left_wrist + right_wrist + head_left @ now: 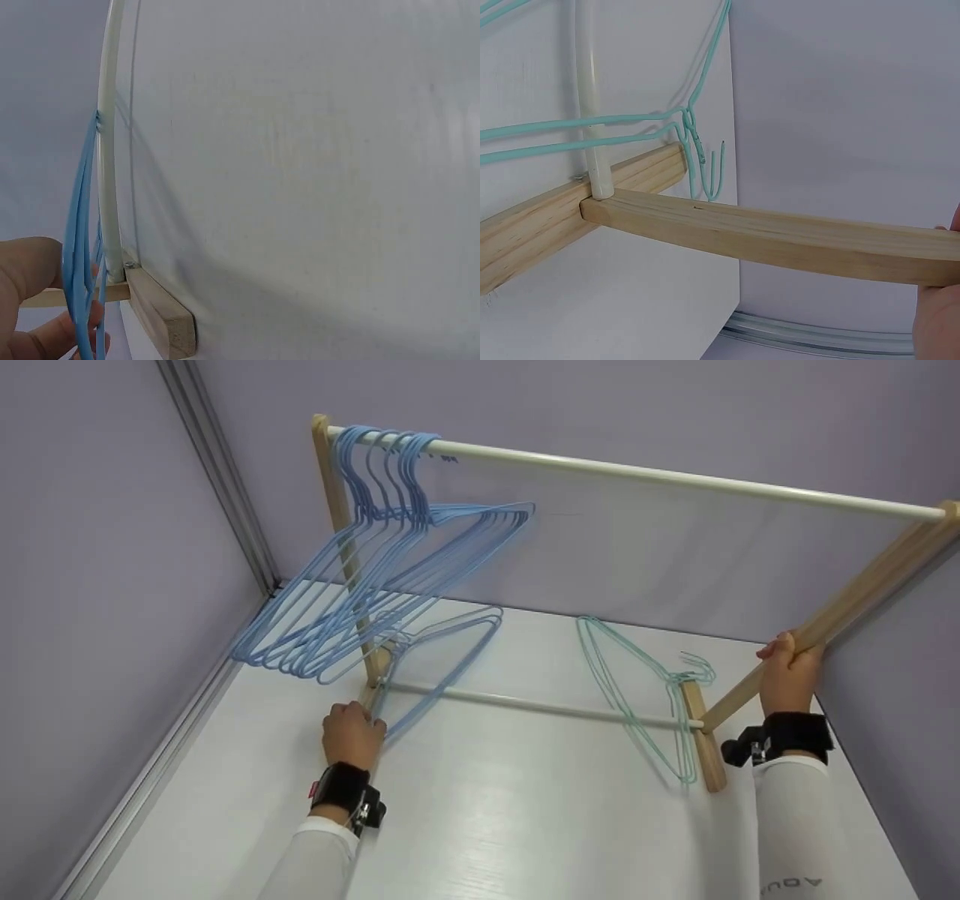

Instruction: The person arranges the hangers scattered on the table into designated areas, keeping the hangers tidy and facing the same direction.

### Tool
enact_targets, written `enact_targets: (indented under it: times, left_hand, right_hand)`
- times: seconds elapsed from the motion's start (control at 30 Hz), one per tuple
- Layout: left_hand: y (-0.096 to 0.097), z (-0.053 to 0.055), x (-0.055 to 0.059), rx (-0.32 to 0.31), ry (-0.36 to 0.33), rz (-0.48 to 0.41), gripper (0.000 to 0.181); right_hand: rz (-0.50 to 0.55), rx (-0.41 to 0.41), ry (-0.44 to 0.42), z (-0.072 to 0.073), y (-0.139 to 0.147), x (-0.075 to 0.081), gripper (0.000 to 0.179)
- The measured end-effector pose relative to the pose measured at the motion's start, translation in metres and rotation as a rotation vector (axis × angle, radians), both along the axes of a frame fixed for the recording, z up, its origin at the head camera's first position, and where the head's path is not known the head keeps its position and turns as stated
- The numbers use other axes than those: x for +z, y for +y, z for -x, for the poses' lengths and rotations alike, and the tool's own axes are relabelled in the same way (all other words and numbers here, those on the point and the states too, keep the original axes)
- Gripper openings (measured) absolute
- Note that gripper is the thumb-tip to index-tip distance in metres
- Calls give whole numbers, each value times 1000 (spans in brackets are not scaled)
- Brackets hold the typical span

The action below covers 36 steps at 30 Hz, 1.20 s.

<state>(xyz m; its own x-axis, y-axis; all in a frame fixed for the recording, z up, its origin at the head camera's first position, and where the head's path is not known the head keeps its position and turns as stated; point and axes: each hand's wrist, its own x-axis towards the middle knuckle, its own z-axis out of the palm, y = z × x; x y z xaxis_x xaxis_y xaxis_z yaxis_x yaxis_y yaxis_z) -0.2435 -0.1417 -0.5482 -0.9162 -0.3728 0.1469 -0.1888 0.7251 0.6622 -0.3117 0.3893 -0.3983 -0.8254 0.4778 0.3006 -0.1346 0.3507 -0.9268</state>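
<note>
Clasping the right upright [885, 570], right hand [791, 682] is stretched forward, grip clenched round the wood. Left hand [354, 735], also extended, fingers curled at the lower blue hangers [77, 247]; whether that grip grasps wire or wood, can't tell. Counted: two uprights, one upper rod [600, 467], one lower rod [525, 703]. Upper blue hangers [411, 480] at upper rod's left end, too overlapped to number. Lower blue hangers: at least two, lower rod's left end. Green hangers [592, 122]: at least two, its right end.
</note>
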Motion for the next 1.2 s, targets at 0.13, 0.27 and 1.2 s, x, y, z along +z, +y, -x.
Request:
enact_targets:
  times: [0.13, 0.27, 1.2]
  left_hand:
    - [-1, 2, 4, 2, -24, 45, 20]
    - [-1, 3, 7, 0, -47, 100, 22]
    - [-7, -11, 21, -59, -31, -1539, 32]
  right_hand:
    - [-18, -7, -5, 0, 0, 0, 13]
    - [-16, -9, 22, 0, 0, -1, 12]
    - [-18, 11, -2, -1, 1, 0, 9]
